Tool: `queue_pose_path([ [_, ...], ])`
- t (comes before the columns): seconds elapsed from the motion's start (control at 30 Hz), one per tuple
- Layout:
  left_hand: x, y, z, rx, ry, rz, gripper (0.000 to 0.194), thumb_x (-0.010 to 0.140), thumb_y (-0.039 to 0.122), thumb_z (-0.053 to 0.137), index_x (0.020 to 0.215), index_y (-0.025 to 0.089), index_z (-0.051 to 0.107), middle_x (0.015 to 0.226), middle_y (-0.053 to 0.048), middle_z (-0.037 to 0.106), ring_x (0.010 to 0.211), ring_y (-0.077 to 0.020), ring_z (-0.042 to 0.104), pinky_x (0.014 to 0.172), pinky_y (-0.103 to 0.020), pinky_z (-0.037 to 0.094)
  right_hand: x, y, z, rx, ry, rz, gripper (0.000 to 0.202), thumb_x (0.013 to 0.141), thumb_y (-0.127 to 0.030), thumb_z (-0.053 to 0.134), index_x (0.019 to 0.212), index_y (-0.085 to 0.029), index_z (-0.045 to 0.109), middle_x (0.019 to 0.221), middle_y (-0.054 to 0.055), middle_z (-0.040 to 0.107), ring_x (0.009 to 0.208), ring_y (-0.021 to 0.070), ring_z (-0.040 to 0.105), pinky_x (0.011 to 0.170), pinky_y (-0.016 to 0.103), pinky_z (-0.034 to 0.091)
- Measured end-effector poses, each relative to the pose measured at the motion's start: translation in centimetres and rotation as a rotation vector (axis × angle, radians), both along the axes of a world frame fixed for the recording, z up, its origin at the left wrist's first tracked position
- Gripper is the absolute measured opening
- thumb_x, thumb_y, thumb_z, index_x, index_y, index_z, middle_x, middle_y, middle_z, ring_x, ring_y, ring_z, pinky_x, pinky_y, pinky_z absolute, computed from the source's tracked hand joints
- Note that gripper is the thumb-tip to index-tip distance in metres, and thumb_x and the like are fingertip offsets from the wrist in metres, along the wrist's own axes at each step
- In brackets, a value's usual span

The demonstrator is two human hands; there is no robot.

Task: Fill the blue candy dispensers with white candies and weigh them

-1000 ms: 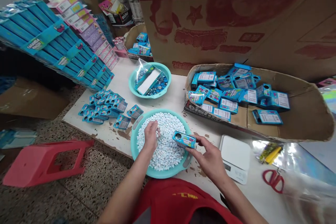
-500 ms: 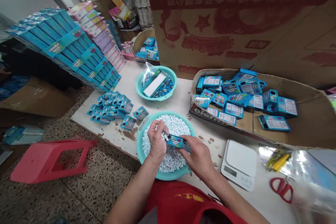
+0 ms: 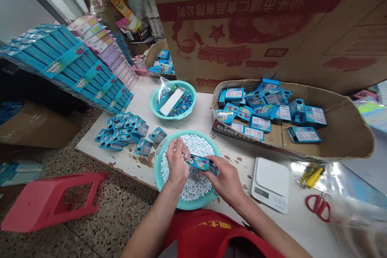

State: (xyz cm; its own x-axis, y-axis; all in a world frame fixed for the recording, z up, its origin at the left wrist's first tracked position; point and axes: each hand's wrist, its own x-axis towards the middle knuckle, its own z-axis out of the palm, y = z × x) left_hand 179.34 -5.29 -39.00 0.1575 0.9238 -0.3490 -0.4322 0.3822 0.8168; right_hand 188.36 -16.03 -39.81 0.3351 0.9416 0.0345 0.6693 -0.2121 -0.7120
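My right hand [image 3: 226,178] grips a small blue candy box [image 3: 198,162] by its right end, over a turquoise bowl [image 3: 157,169]. The box lies on its side, lettered face up, with a round hole at its left end. At that end my left hand [image 3: 177,161] is closed, fingertips curled around small white candies [image 3: 186,156]; how many is hidden. The bowl is full of loose white candies [image 3: 193,193]. Left of it, on the worn white table [image 3: 142,96], lie several similar blue boxes [image 3: 123,131], with two [image 3: 143,147] set apart from the pile.
At the right stands a cardboard tray [image 3: 338,137] of blue boxes. A white scale [image 3: 270,185], red scissors [image 3: 317,207] and yellow packets [image 3: 314,176] lie nearer. Behind are a second turquoise bowl [image 3: 171,117] and tall box stacks [image 3: 65,64]. A red stool [image 3: 33,203] stands left.
The view has shifted slightly to the right. My left fingers have pressed closer over the box's holed end, where a candy showed before. My right hand keeps its hold on the box.
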Motion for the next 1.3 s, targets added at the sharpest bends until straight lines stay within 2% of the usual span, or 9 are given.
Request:
queue_pose_path([
  [0.13,0.3,-0.3,0.2,0.023,0.013,-0.029,0.041,0.073,0.045,0.068,0.062,0.019,0.039,0.05,0.008,0.035,0.04,-0.0037,0.032,0.038,-0.017,0.025,-0.1,-0.2,-0.3,0.006,0.052,0.011,0.033,0.072,-0.015,0.068,0.103,-0.021,0.06,0.098,0.004,0.069,0.092,0.0248,0.063,0.078,0.035,0.049],
  [0.33,0.3,-0.3,0.1,0.109,0.021,0.126,0.042,0.075,0.044,0.066,0.061,0.019,0.036,0.049,0.009,0.031,0.04,-0.0038,0.032,0.039,-0.017,0.026,-0.1,-0.2,-0.3,0.005,0.121,-0.017,0.034,0.071,-0.017,0.069,0.104,-0.022,0.062,0.098,0.004,0.069,0.091,0.0247,0.063,0.077,0.035,0.049],
  [0.63,-1.2,1.2,0.4,0.015,-0.02,-0.02,0.043,0.073,0.051,0.065,0.064,0.019,0.037,0.049,0.009,0.029,0.037,-0.0038,0.021,0.036,-0.017,0.015,1.6,-2.3,0.1,0.062,0.476,-0.108,0.03,0.068,-0.026,0.074,0.096,-0.022,0.065,0.09,0.002,0.069,0.082,0.0194,0.062,0.075,0.031,0.049],
  [0.73,-2.1,2.1,-2.7,0.195,0.365,-0.1,0.04,0.077,0.05,0.059,0.061,0.02,0.039,0.049,0.007,0.033,0.041,-0.007,0.029,0.04,-0.019,0.024,4.5,-6.4,-0.3,0.098,0.611,-0.224,0.033,0.068,-0.032,0.076,0.097,-0.022,0.064,0.09,0.002,0.068,0.082,0.0191,0.063,0.077,0.031,0.05],
  [0.83,-2.6,1.8,-6.7,0.514,0.941,-0.475,0.029,0.076,0.046,0.058,0.063,0.021,0.053,0.062,0.001,0.055,0.064,-0.0152,0.052,0.062,-0.026,0.041,8.4,-11.4,-2.0,0.118,0.525,-0.491,0.036,0.068,-0.035,0.075,0.098,-0.021,0.062,0.092,0.004,0.068,0.084,0.0207,0.063,0.079,0.035,0.051],
  [0.93,-2.7,0.9,-9.3,0.757,1.298,-0.74,0.028,0.081,0.045,0.049,0.088,0.022,0.064,0.1,-0.006,0.065,0.099,-0.0266,0.055,0.086,-0.037,0.04,12.2,-15.4,-5.0,0.147,0.424,-0.737,0.039,0.065,-0.04,0.075,0.096,-0.02,0.06,0.092,0.006,0.067,0.086,0.023,0.063,0.084,0.041,0.05],
  [1.13,-2.0,-0.4,-9.8,0.751,1.605,-0.89,0.055,0.088,0.051,0.035,0.13,0.017,0.047,0.136,-0.016,0.044,0.123,-0.0331,0.04,0.095,-0.051,0.034,15.1,-17.8,-10.4,0.18,0.415,-0.91,0.05,0.06,-0.052,0.073,0.093,-0.018,0.057,0.091,0.008,0.065,0.085,0.0259,0.063,0.084,0.048,0.049],
  [1.2,-1.6,-0.6,-9.6,0.748,1.649,-0.914,0.059,0.086,0.053,0.039,0.132,0.017,0.045,0.135,-0.017,0.044,0.122,-0.0339,0.04,0.094,-0.052,0.034,14.8,-17.6,-10.2,0.168,0.301,-0.912,0.056,0.062,-0.055,0.07,0.101,-0.017,0.056,0.101,0.012,0.063,0.094,0.0288,0.061,0.086,0.05,0.048],
  [1.3,-1.2,-0.6,-9.5,0.745,1.676,-0.916,0.057,0.083,0.051,0.042,0.128,0.016,0.048,0.132,-0.018,0.044,0.119,-0.0337,0.041,0.092,-0.052,0.035,14.6,-16.0,-7.4,0.168,-0.107,-0.861,0.066,0.067,-0.053,0.07,0.119,-0.018,0.051,0.126,0.016,0.051,0.119,0.0332,0.046,0.097,0.055,0.038],
])
